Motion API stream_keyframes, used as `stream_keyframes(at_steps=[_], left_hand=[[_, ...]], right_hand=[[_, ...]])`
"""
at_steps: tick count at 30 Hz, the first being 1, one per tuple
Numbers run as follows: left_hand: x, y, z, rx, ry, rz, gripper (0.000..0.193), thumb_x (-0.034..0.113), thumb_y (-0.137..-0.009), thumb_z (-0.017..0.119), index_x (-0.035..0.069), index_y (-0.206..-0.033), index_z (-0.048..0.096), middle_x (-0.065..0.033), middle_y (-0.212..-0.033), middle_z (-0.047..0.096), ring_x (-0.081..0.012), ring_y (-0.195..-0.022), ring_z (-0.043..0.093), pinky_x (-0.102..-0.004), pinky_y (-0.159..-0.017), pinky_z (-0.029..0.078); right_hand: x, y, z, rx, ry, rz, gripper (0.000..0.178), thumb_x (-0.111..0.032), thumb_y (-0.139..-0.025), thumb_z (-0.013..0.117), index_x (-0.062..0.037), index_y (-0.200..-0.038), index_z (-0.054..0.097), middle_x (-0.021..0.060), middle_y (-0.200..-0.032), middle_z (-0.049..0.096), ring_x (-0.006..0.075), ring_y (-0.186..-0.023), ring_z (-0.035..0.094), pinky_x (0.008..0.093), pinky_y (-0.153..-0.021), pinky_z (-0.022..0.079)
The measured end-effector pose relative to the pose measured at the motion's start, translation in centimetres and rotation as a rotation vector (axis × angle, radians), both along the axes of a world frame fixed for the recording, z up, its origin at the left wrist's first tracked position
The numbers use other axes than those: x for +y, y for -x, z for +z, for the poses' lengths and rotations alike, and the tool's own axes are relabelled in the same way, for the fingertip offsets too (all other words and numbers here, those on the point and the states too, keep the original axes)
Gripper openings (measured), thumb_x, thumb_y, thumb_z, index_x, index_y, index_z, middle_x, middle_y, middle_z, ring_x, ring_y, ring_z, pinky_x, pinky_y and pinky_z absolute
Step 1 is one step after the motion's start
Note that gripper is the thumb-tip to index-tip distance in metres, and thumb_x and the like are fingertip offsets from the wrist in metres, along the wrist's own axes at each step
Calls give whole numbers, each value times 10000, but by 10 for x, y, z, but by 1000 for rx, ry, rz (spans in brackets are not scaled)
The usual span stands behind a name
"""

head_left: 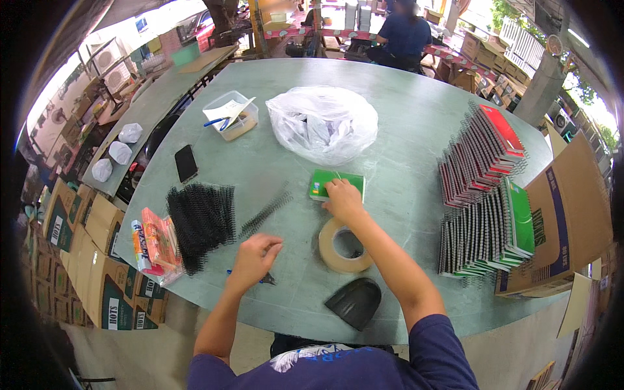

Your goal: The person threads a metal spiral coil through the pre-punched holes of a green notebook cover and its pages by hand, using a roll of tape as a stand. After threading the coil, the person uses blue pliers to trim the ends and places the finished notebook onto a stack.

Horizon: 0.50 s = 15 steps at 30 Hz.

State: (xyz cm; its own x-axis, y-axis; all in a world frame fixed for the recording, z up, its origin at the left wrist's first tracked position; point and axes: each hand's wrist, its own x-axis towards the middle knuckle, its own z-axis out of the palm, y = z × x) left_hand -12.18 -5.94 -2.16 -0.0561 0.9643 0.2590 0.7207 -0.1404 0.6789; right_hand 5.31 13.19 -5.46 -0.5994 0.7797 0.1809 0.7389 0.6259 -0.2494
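Observation:
A small green notebook (354,180) lies near the middle of the table. My right hand (343,197) is on it, fingers bent over its near edge. My left hand (255,259) hovers to the left with fingers curled together; whatever they pinch, if anything, is hidden. Beyond it a loose black spiral coil (266,211) shows, partly blurred. Under the left hand, a tool with blue handles (268,279) is partly covered. A thick pile of black spiral coils (201,224) rests farther left. A roll of tan tape (327,249) lies below my right wrist.
Stacks of spiral-bound green notebooks (522,221) and red notebooks (502,130) stand right, beside an open carton (565,208). A white plastic bag (323,123), clear tub (244,130), phone (186,163), plastic-wrapped packets (156,240) and black scoop-shaped piece (356,303) lie about. Someone sits beyond.

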Motion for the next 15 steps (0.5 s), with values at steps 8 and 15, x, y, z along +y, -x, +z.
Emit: stream_keyframes(at_steps=[8,15], left_hand=[[8,-31,-1,-204,149,-12,186,103,-798,643,18,-963,651,-120,-879,647,-182,-794,611,-279,-725,486],[61,-78,0,-1423,40,-52,256,88,-819,659,-27,-1042,609,-53,-905,647,-145,-825,600,-280,-794,485]], right_hand=[[-7,-22,16,163,15,-6,156,-50,-751,618,-8,-900,605,128,-837,642,287,-798,636,386,-685,511],[-95,-84,38,1311,874,-135,422,41,-761,607,34,-1158,466,106,-1084,585,203,-924,599,342,-832,495]])
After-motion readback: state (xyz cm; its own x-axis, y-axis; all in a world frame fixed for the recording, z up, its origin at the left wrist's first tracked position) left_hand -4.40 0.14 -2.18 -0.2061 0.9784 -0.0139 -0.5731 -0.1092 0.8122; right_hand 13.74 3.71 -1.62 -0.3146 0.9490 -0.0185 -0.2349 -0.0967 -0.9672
